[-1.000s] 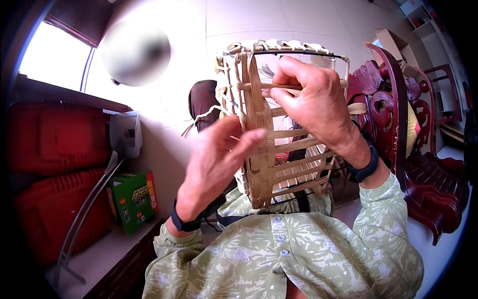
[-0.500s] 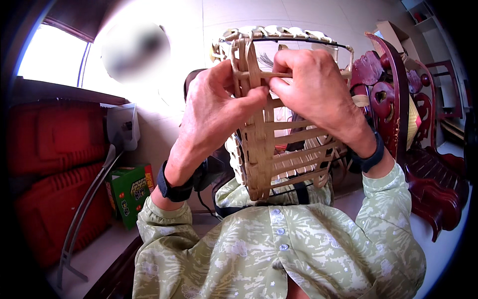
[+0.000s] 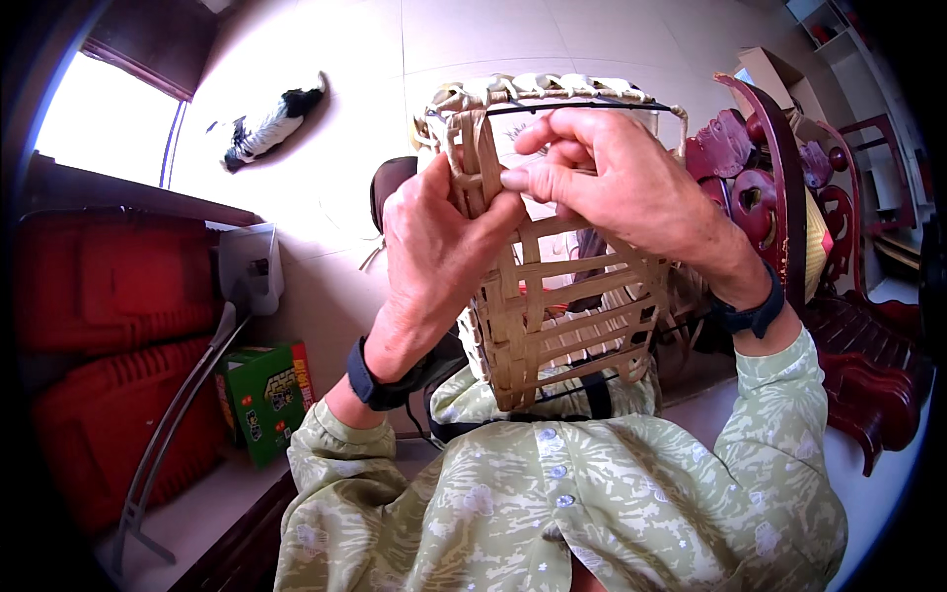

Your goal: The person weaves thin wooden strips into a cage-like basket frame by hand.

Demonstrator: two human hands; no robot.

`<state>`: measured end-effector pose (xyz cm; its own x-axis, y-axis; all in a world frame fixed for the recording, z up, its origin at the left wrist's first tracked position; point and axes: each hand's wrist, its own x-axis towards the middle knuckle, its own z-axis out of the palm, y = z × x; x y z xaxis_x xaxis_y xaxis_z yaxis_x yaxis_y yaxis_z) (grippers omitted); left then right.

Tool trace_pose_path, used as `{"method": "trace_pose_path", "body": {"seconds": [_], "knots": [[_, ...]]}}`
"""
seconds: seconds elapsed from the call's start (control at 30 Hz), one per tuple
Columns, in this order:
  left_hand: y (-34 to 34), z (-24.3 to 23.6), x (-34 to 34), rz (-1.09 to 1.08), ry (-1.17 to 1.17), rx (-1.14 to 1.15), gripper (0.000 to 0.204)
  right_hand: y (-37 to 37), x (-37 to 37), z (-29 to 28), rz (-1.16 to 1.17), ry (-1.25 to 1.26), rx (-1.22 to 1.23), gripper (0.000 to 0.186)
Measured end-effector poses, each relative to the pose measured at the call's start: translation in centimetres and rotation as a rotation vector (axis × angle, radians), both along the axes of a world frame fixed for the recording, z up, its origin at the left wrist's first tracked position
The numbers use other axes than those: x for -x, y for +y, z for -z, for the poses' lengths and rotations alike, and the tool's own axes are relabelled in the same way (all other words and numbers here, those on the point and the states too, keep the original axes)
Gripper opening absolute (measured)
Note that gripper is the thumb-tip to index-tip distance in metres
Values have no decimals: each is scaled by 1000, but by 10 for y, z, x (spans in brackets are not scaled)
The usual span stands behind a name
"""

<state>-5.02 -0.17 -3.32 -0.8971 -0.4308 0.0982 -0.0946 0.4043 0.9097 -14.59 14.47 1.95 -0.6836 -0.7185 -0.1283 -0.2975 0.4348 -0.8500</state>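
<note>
A part-woven basket point(image 3: 582, 295) of flat tan strips on a dark frame stands upright at my lap, its bound rim point(image 3: 552, 91) farthest from me. At its upper left, my left hand point(image 3: 439, 237) closes round a bundle of upright strips point(image 3: 479, 148), thumb on the near side. My right hand point(image 3: 626, 178) is just right of it, over the basket's open upper part. Its thumb tip touches the weave beside my left thumb, while the index finger is bent and held apart from it. I see no strip between those fingers; the other fingertips are partly hidden.
A black-and-white animal point(image 3: 271, 123) lies on the tiled floor at the far left. Red stacked cases point(image 3: 118, 286), a pale bin point(image 3: 252, 261) and a green box point(image 3: 261, 400) stand left. A carved dark-red wooden chair point(image 3: 789, 217) is close on the right.
My right hand has let go of the cross strip it was pinching, and its index finger has lifted from the thumb. The basket and my left hand have shifted slightly toward me.
</note>
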Motion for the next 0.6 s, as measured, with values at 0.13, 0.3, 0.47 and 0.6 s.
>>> {"method": "trace_pose_path", "body": {"seconds": [0.13, 0.3, 0.47, 0.6], "knots": [[6, 11, 0, -43, 136, -40, 21, -2, 8, 2, -59, 147, -166, 29], [8, 18, 4, -55, 168, -106, 20, -8, 17, 3, -1, -376, -51, 25], [6, 14, 0, -6, 94, -43, 30, -12, 13, 5, 72, -176, -1, 26], [8, 15, -10, 64, 185, -104, 35, -11, -8, 13, 30, 886, 50, 20]]}}
